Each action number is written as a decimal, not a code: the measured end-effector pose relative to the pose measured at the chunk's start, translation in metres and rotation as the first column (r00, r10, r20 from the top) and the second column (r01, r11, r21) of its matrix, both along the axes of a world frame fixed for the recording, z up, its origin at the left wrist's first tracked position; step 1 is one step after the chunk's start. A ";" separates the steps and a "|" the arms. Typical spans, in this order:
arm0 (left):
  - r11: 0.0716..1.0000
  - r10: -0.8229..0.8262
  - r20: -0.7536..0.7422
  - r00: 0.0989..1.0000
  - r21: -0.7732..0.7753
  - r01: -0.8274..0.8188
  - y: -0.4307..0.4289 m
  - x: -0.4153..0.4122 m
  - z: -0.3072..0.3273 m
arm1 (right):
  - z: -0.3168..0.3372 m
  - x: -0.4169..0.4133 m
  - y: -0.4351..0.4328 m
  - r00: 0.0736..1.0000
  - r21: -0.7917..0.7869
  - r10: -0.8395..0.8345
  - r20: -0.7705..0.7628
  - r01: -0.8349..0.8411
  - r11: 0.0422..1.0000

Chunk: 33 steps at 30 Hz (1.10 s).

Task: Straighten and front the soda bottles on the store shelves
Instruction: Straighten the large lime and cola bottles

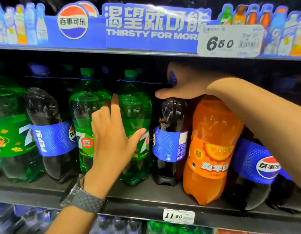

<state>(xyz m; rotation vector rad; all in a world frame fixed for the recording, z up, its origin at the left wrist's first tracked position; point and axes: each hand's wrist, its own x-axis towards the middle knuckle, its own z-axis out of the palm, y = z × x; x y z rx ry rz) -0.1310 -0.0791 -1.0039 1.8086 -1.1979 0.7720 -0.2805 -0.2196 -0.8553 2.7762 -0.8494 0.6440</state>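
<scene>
Large soda bottles stand in a row on the middle shelf (146, 198). My right hand (185, 83) grips the neck and cap of a dark Pepsi bottle (170, 141) whose blue label is turned sideways. My left hand (112, 141), a watch on its wrist, lies with straight fingers against a green 7UP bottle (138, 115) just left of it. An orange soda bottle (212, 149) stands forward at the right, under my right forearm. Further left are another 7UP bottle (84, 115), a tilted Pepsi bottle (51, 132) and a green 7UP bottle (9, 129).
Another Pepsi bottle (257, 166) leans at the far right. A blue Pepsi banner (146, 26) and a 6.60 price tag (230, 41) run along the shelf above. An 11.60 price tag (178, 216) hangs on the shelf edge. More bottles (112, 225) fill the shelf below.
</scene>
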 end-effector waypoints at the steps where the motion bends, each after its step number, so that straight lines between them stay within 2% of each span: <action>1: 1.000 0.014 0.010 1.000 0.012 -0.015 0.001 0.000 0.001 | 0.000 -0.001 0.001 1.000 -0.002 -0.001 0.012 0.001 1.000; 6: 0.999 0.047 0.090 0.995 0.019 -0.049 0.008 0.001 0.015 | 0.000 -0.007 0.001 0.986 0.108 0.083 0.145 -0.099 0.989; 9: 0.994 0.027 0.188 0.982 -0.108 -0.006 0.005 0.004 0.047 | -0.001 -0.006 0.000 0.993 0.074 0.047 0.108 -0.055 0.996; 11: 0.997 0.018 0.201 0.979 -0.079 -0.002 -0.004 0.009 0.072 | -0.001 -0.004 -0.002 0.995 0.054 -0.006 0.096 0.001 0.999; 14: 0.990 0.002 0.117 0.993 0.141 -0.019 -0.025 0.017 0.091 | -0.001 0.001 -0.005 0.994 0.003 -0.038 0.104 0.038 0.999; 16: 0.974 -0.003 0.051 0.999 0.228 -0.009 -0.036 0.020 0.094 | -0.002 0.005 -0.006 0.992 -0.020 -0.040 0.122 0.042 0.999; 19: 0.965 -0.098 -0.035 0.995 0.242 0.104 -0.042 0.024 0.095 | -0.002 0.008 -0.005 0.989 0.007 -0.026 0.145 0.025 1.000; 23: 0.920 -0.253 -0.141 0.957 0.269 0.283 -0.034 0.034 0.101 | 0.002 0.000 -0.004 0.982 0.140 0.079 0.170 -0.103 0.985; 26: 0.871 -0.341 -0.184 0.922 0.307 0.384 -0.026 0.045 0.105 | 0.007 -0.002 -0.002 0.984 0.219 0.096 0.151 -0.128 0.967; 29: 0.881 -0.378 -0.266 0.887 0.192 0.433 -0.028 0.043 0.104 | 0.007 0.003 -0.002 0.983 0.420 0.054 0.175 -0.124 0.899; 30: 0.899 -0.369 -0.278 0.887 0.134 0.416 -0.030 0.040 0.102 | 0.006 0.005 -0.002 0.987 0.429 0.014 0.158 -0.082 0.899; 31: 0.916 -0.357 -0.276 0.892 0.084 0.393 -0.033 0.036 0.099 | 0.005 0.006 -0.004 0.992 0.371 -0.027 0.124 -0.022 0.928; 33: 0.928 -0.352 -0.235 0.906 0.038 0.371 -0.036 0.031 0.095 | 0.003 0.005 -0.004 0.991 0.133 -0.118 0.062 0.109 0.985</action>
